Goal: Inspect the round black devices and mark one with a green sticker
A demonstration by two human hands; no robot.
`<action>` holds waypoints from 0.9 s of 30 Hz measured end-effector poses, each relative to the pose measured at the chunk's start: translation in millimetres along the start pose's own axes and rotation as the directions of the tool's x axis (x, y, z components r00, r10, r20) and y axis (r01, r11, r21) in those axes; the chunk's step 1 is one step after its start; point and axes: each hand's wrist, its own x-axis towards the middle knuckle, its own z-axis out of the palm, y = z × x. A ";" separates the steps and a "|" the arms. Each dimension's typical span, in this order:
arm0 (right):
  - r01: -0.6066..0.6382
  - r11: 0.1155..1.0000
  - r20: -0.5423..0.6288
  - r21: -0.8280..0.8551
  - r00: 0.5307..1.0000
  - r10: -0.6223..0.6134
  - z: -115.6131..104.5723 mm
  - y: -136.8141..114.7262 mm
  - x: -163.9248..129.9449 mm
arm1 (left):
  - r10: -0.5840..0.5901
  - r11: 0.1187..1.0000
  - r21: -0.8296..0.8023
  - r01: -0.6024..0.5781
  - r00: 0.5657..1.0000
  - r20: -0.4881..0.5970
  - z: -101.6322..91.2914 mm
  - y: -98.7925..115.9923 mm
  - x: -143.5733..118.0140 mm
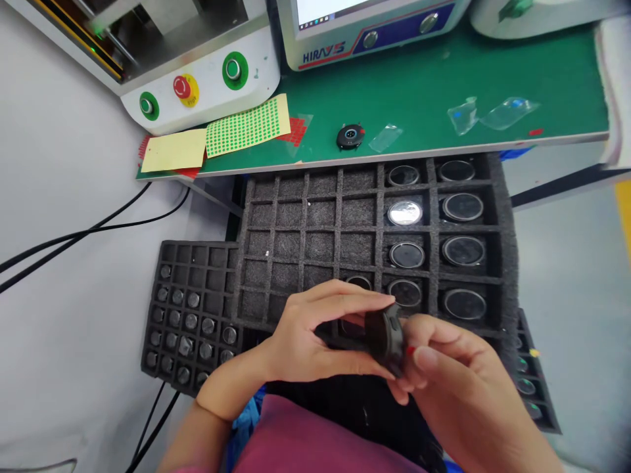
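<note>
Both hands meet low over the big foam tray (296,249), pinching one round black watch case (385,341) on edge between them, just above the tray's near row. The left hand (305,341) curls in from the side, thumb underneath and fingers (345,299) laid along the top rim; the right hand (444,374) grasps the other side with bent fingertips. With so light a hold on a smooth rim, I'd say the case could slip and knock the glass-faced pieces (463,251) seated in the cells below. Another case (350,136) lies alone on the green counter (444,85)
</note>
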 end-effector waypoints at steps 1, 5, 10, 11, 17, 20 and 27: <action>-0.006 1.000 0.002 0.003 1.000 0.006 0.4 0.4 -0.5 | 0.010 1.000 0.014 -0.010 1.000 0.003 -0.5 0.3 0.2; -0.019 1.000 0.003 0.007 1.000 0.019 -0.1 1.0 -0.8 | 0.021 0.999 0.025 -0.022 0.999 0.024 -2.0 0.5 0.3; -0.052 0.999 0.008 -0.005 0.999 0.052 -1.1 1.0 0.0 | 0.032 0.999 0.043 -0.034 0.999 0.032 -3.2 -1.7 -0.7; -0.052 0.999 0.006 -0.008 0.999 0.052 -0.7 1.2 0.1 | 0.033 0.998 0.052 -0.035 0.999 0.034 -3.6 -2.0 -1.0; -0.055 0.997 -0.027 -0.050 0.998 0.053 -0.5 1.7 0.2 | -0.023 0.993 0.117 0.018 0.999 0.038 -6.2 2.9 -3.2; -0.121 0.991 0.025 -0.055 0.992 0.122 -5.5 0.3 -1.4 | -0.127 0.980 0.156 0.121 0.992 0.025 -7.1 6.8 -3.9; -0.262 0.957 0.017 0.127 0.965 0.262 -7.7 9.2 -6.7 | 0.033 0.999 0.037 -0.033 0.999 0.011 -6.3 -1.2 0.2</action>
